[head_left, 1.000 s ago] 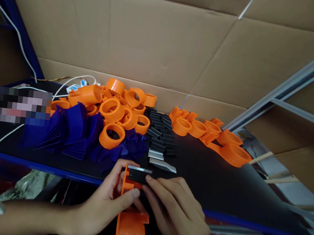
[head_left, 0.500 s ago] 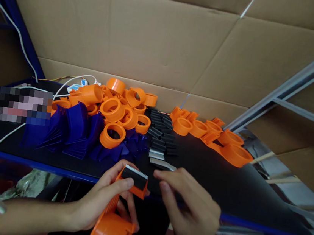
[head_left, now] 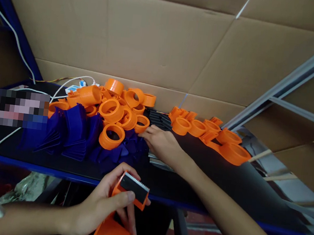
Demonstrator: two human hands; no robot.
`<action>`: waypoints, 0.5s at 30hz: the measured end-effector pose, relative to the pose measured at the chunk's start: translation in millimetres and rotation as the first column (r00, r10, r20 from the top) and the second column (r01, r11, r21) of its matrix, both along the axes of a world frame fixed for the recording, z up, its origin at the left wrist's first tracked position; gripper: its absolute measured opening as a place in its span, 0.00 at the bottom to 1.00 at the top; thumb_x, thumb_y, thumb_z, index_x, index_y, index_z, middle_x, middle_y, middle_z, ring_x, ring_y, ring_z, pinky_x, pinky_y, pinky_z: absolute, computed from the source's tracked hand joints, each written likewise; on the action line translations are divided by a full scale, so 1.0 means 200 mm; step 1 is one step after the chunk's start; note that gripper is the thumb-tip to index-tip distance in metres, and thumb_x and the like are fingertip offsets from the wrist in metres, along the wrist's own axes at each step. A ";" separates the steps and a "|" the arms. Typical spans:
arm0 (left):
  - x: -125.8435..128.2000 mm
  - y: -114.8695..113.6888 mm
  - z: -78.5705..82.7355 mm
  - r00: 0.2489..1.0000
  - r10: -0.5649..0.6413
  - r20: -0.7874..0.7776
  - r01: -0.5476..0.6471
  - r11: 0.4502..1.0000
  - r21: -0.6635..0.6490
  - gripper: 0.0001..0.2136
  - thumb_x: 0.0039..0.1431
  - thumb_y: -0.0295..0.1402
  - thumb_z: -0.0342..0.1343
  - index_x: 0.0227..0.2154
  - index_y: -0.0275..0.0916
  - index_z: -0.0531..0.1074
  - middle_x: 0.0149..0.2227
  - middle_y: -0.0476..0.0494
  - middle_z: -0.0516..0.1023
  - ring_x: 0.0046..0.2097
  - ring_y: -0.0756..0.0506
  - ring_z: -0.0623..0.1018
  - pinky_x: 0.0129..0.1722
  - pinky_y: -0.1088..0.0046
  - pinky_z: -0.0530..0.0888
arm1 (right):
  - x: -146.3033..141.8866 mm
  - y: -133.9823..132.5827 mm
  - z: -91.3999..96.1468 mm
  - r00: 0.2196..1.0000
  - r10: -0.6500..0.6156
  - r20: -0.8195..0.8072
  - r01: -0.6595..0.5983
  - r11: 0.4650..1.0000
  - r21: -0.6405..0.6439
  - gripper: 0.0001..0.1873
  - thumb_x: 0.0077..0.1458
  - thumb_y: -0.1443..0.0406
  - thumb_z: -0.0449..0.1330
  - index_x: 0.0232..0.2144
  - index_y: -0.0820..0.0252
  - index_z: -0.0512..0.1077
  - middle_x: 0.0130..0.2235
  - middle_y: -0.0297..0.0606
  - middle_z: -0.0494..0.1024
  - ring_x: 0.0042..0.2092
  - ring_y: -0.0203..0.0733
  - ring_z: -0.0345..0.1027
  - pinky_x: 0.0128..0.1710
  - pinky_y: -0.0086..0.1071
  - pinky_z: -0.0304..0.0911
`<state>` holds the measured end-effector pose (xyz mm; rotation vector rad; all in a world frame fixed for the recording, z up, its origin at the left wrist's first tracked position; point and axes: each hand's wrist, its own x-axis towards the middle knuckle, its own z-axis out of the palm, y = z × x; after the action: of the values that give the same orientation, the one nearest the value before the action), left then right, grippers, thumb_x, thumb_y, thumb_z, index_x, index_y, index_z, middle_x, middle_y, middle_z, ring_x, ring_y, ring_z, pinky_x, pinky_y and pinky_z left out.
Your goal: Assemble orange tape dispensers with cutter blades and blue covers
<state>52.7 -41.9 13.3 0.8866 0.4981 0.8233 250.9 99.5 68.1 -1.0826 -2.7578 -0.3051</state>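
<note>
My left hand (head_left: 106, 206) is wrapped around an orange tape dispenser (head_left: 123, 205) below the table's front edge; its black plate with a toothed metal blade faces up. My right hand (head_left: 161, 143) reaches out over the black table (head_left: 209, 177) and rests, fingers curled down, on the pile of small black parts (head_left: 159, 119), beside the blue plastic pieces (head_left: 72, 132). Whether it grips one of them is hidden under the fingers.
A heap of orange rings (head_left: 115, 106) lies at the back left, a row of orange dispenser bodies (head_left: 217, 138) at the back right. White cables (head_left: 2, 140) run along the left. Cardboard walls (head_left: 155, 37) stand behind; a metal rack frame (head_left: 287, 84) is at the right.
My right hand left the dispenser and moved forward onto the black parts. My left hand tilted the dispenser and lowered it slightly.
</note>
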 end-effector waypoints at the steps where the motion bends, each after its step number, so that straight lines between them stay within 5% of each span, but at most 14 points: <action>1: 0.00 0.00 0.00 1.000 0.004 -0.005 -0.004 1.000 0.000 0.13 0.67 0.39 0.56 0.48 0.43 0.60 0.47 0.36 0.82 0.29 0.46 0.84 0.27 0.77 0.75 | 0.00 0.00 0.00 1.000 -0.009 -0.012 0.009 1.000 -0.001 0.14 0.66 0.70 0.56 0.49 0.55 0.78 0.47 0.42 0.81 0.49 0.44 0.71 0.41 0.31 0.66; 6: 0.01 -0.01 0.02 0.998 0.065 -0.010 -0.065 0.998 -0.006 0.15 0.67 0.39 0.56 0.50 0.43 0.59 0.44 0.37 0.83 0.29 0.45 0.84 0.26 0.76 0.75 | 0.02 -0.02 0.05 0.944 -0.030 -0.330 0.021 0.999 -0.032 0.13 0.67 0.68 0.56 0.48 0.58 0.79 0.41 0.42 0.80 0.45 0.43 0.71 0.42 0.33 0.66; 10: 0.01 0.00 0.08 0.980 0.199 0.014 -0.198 0.980 -0.027 0.12 0.67 0.37 0.55 0.48 0.44 0.60 0.51 0.35 0.81 0.33 0.42 0.86 0.28 0.71 0.79 | 0.04 -0.18 0.11 0.712 -0.102 -0.695 -0.033 0.983 -0.179 0.11 0.64 0.65 0.60 0.46 0.56 0.80 0.34 0.36 0.78 0.33 0.36 0.69 0.30 0.28 0.63; 13: 0.00 0.01 0.13 0.947 0.322 0.006 -0.321 0.945 -0.065 0.11 0.67 0.36 0.56 0.48 0.44 0.62 0.61 0.36 0.74 0.42 0.38 0.86 0.35 0.61 0.83 | 0.05 -0.35 0.13 0.608 -0.160 -0.777 -0.065 0.966 -0.249 0.10 0.62 0.66 0.63 0.45 0.54 0.80 0.33 0.34 0.77 0.32 0.35 0.69 0.29 0.28 0.63; 15: -0.01 0.01 0.16 0.934 0.357 -0.028 -0.358 0.926 -0.122 0.14 0.67 0.37 0.55 0.51 0.45 0.61 0.57 0.35 0.78 0.36 0.40 0.86 0.36 0.61 0.83 | 0.04 -0.45 0.13 0.572 -0.187 -0.799 -0.067 0.960 -0.273 0.10 0.61 0.67 0.64 0.44 0.54 0.81 0.32 0.34 0.76 0.33 0.36 0.70 0.30 0.28 0.64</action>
<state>51.5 -39.7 44.7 0.6900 0.7223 1.1099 259.8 9.4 93.9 -1.0097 -1.9148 0.5005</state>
